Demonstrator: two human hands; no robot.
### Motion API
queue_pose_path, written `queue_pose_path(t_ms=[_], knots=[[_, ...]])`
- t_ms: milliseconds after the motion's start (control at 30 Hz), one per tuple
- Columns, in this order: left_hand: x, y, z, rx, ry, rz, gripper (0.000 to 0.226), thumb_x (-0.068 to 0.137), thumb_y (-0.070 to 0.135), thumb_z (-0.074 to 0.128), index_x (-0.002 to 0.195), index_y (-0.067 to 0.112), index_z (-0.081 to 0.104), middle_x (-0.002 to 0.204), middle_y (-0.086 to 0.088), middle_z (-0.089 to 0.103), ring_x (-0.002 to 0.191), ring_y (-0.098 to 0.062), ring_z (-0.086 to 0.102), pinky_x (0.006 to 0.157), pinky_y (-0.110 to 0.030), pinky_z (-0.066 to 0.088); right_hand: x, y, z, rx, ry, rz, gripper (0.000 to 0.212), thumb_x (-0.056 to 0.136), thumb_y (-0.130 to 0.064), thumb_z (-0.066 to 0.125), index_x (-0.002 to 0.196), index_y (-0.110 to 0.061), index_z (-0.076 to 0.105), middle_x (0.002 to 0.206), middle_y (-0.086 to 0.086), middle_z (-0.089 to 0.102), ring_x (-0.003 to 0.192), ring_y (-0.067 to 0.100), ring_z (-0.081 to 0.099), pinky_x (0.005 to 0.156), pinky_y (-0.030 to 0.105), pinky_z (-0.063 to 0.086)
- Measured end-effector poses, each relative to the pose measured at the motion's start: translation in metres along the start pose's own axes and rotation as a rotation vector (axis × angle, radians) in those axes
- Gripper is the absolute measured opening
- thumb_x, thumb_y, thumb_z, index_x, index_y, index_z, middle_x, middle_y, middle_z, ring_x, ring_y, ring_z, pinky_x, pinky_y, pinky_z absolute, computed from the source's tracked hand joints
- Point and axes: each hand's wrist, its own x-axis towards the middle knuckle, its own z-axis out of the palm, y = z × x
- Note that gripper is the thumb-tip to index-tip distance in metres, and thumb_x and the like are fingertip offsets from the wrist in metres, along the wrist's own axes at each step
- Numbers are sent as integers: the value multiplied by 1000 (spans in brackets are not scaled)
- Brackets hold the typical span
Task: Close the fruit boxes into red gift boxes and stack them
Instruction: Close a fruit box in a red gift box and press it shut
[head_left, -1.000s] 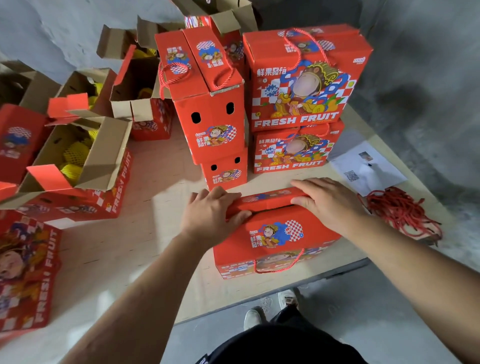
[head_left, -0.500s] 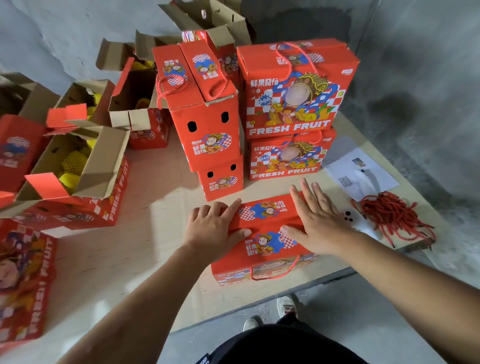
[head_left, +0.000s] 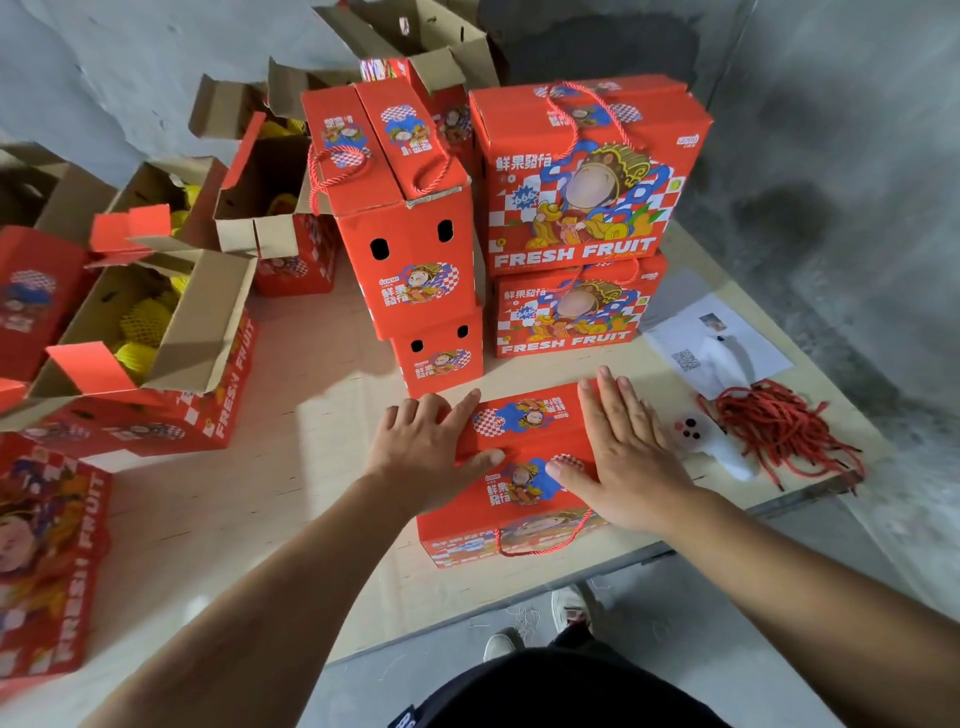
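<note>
Plywood table (head_left: 311, 467) | grey concrete walls | left hand (head_left: 421, 457), right hand (head_left: 623, 457) flat on gift box (head_left: 519, 499)

I have a single view, from the camera on the person's head, looking forward and steeply down over the desk (head_left: 291, 499). It sits close above the left hand (head_left: 426, 457) and right hand (head_left: 623, 457), both near mid-frame. Beyond the hands the wide lens reaches the wall (head_left: 831, 130); below them, the floor (head_left: 649, 613). No second view shares the scene.

Stacked boxes (head_left: 415, 270) block behind; bare table (head_left: 291, 415) lies open leftward.
</note>
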Motion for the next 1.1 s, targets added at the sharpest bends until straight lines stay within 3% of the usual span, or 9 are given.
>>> queue_pose_path(t_ms=[233, 333, 433, 567, 700, 800, 867, 967, 1100], knots=[[-13, 13, -18, -45, -6, -100, 103, 74, 93, 3, 160, 41, 28, 139, -1, 58, 123, -32, 59, 104, -44, 44, -32, -28, 6, 514, 246, 332, 119, 82, -72, 65, 158, -44, -21, 168, 4, -29, 157, 27, -15, 124, 53, 4], [-26, 33, -19, -202, -49, -266, 93, 84, 89, 16, 160, 37, 28, 138, -9, 62, 122, -37, 61, 99, -43, 47, -66, -60, 27, 1014, 142, 425, 125, 71, -70, 72, 160, -40, -11, 171, 3, 4, 159, 23, 8, 122, 39, 21], [-35, 48, -32, -313, -195, -238, 76, 102, 69, 22, 166, 29, 12, 160, -22, 41, 130, -41, 57, 102, -44, 43, -64, -73, 27, 1348, -115, 453, 139, 81, -57, 81, 149, -41, -39, 150, -19, 43, 116, -14, 58, 82, 9, 53], [-52, 63, -49, -222, -343, -69, 57, 113, 29, 22, 165, 24, -1, 167, -32, -12, 128, -50, 55, 106, -52, 46, -50, -63, 12, 1196, -160, 380, 154, 63, -69, 84, 146, -42, -43, 163, -15, 32, 135, -7, 42, 112, 23, 36], [-78, 90, -53, -944, -578, -239, 73, 109, 55, 33, 162, 30, -10, 127, -31, 66, 92, -36, 74, 87, -44, 60, -41, -40, -6, 824, -57, 282, 124, 66, -59, 86, 159, -54, 3, 151, -2, 42, 135, 20, 53, 114, 45, 44], [-99, 117, -37, -1326, -711, -172, 97, 105, 59, 46, 155, 20, -27, 91, -7, 77, 71, -20, 67, 69, -32, 54, -21, -16, -22, 561, -83, 96, 97, 82, -38, 83, 159, -47, 25, 150, -3, 43, 140, 17, 46, 115, 39, 40], [-99, 108, -35, -1247, -633, -123, 97, 103, 57, 52, 160, 19, -16, 90, 4, 76, 74, -14, 65, 70, -31, 56, -10, -2, -38, 518, -154, -12, 87, 87, -35, 78, 156, -55, 29, 149, -16, 47, 134, 5, 48, 112, 30, 41], [-73, 67, -38, -1031, -206, -108, 43, 98, 51, 65, 136, 32, 58, 87, 12, 73, 72, -9, 64, 74, -35, 57, 7, 16, -63, 470, -230, -41, 59, 87, -29, 68, 135, -59, 52, 103, -25, 69, 92, 3, 65, 81, 27, 53], [-31, 16, -41, -722, 362, -138, 67, 85, 49, 81, 143, 27, 57, 124, 4, 55, 116, -18, 53, 101, -35, 45, 18, 26, -78, 360, -162, -67, 50, 82, -36, 49, 131, -48, 52, 92, -31, 63, 80, 0, 61, 69, 27, 51]])
